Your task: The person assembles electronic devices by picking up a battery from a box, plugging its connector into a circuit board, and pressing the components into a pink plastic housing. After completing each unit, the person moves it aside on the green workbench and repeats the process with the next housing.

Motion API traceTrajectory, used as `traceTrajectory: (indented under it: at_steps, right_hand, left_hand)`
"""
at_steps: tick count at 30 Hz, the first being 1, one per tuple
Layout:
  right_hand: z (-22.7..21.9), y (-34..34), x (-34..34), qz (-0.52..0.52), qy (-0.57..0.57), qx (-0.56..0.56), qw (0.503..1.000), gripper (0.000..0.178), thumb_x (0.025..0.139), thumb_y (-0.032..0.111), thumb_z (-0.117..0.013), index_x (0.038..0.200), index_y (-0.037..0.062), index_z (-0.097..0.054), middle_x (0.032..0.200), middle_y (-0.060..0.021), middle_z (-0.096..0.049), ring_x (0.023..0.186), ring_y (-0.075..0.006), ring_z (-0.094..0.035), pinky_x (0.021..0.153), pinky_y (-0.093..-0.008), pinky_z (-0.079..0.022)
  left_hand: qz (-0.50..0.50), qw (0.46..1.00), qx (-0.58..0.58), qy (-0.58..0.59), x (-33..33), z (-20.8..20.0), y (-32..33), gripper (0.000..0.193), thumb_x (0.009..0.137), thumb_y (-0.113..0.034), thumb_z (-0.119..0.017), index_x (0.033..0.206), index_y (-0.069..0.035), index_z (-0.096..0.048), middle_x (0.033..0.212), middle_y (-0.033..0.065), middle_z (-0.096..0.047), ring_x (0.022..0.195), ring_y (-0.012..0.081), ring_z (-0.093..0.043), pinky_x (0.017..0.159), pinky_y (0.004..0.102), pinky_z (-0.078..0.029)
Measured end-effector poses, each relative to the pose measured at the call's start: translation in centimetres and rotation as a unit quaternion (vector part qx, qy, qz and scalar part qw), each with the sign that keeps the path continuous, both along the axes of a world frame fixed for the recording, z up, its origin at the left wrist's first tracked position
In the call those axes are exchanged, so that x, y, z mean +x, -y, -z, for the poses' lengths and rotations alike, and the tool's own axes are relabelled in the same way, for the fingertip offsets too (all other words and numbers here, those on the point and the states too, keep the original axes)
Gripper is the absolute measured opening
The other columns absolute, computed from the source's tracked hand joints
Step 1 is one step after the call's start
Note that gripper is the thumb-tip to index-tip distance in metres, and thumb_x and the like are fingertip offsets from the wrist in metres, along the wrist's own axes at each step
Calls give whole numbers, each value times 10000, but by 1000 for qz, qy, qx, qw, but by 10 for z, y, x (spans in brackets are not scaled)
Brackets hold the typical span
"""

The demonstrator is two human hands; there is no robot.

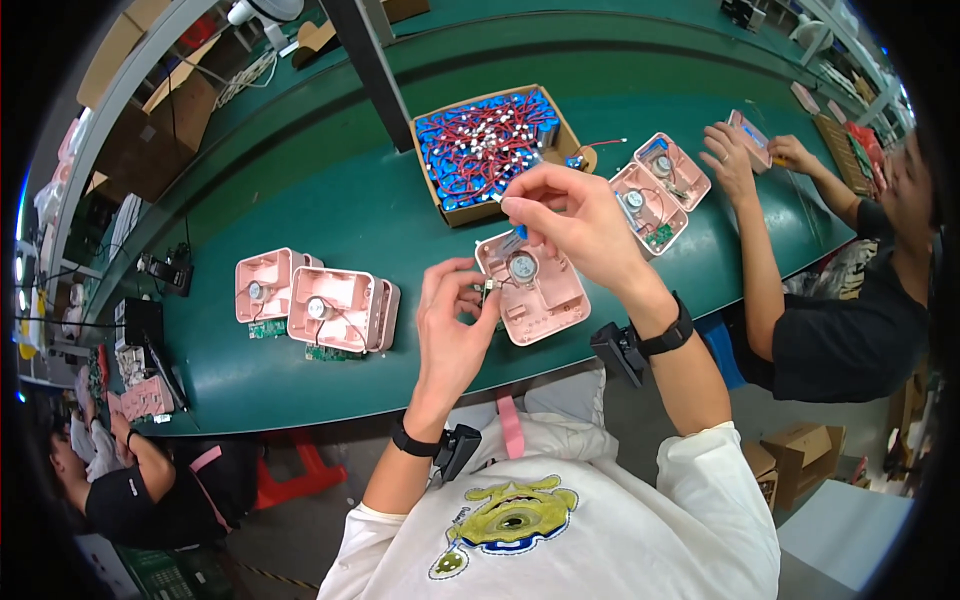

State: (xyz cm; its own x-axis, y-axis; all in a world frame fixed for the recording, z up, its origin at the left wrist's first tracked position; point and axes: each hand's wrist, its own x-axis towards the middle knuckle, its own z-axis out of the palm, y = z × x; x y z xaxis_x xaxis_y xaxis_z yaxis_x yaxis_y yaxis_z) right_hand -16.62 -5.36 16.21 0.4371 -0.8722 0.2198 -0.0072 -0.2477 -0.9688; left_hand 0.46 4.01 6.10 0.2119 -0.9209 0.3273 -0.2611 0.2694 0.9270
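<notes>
Box [470, 214] of blue batteries [433, 142] behind, other cases [350, 290] either side. Right hand [585, 215] — finger and thumb pinched on a white plug [497, 197] — overhangs the central case [560, 300]: pink, lidless, round speaker [522, 266] inside. Left hand [450, 325] pinches a green board [488, 288] beside it.

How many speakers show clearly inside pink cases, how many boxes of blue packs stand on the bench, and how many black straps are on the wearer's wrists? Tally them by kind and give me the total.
Speakers: 5
Box of blue packs: 1
Wrist straps: 2
Total: 8
</notes>
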Motion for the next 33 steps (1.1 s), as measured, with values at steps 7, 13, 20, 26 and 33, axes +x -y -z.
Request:
traceTrajectory:
  at_steps: [7,13,20,26,33]
  right_hand:
    - [11,-16,8,16,-136,-156,978,131,933,99,-751,987,-19,-736,866,-52,-725,682,-117,-656,615,-277,-508]
    - [38,-29,10,32,-258,-278,924,153,863,108,-727,936,-27,-722,922,-139,-721,788,-341,-689,720,-421,-547]
    - [42,-42,13,68,-278,-253,924,119,851,81,-704,908,-23,-716,896,-157,-690,798,-382,-680,732,-458,-542]
    - [41,-42,11,70,-288,-250,922,115,865,83,-696,907,-22,-717,896,-161,-687,798,-379,-684,731,-456,-541]
    - [38,-45,13,82,-315,-209,922,127,891,85,-673,893,-38,-704,899,-187,-694,800,-390,-686,731,-470,-536]
  left_hand:
    - [0,1000,-17,-9,-1,4,4,215,902,35,-766,1096,50,-675,1258,126,-585,853,130,-683,681,262,-566]
    - [7,997,-24,-67,0,14,7,168,928,50,-741,1083,53,-676,1239,118,-582,864,132,-684,696,261,-575]
    - [-6,996,-37,-78,-1,18,6,137,934,51,-737,1060,56,-685,1206,102,-586,877,135,-688,706,257,-581]
    - [-20,997,-66,-34,-5,17,4,141,920,49,-749,1051,52,-697,1162,106,-595,843,146,-686,691,263,-583]
    - [-49,992,-113,0,-10,20,4,166,895,68,-757,1049,52,-698,1115,107,-592,798,164,-675,671,282,-585]
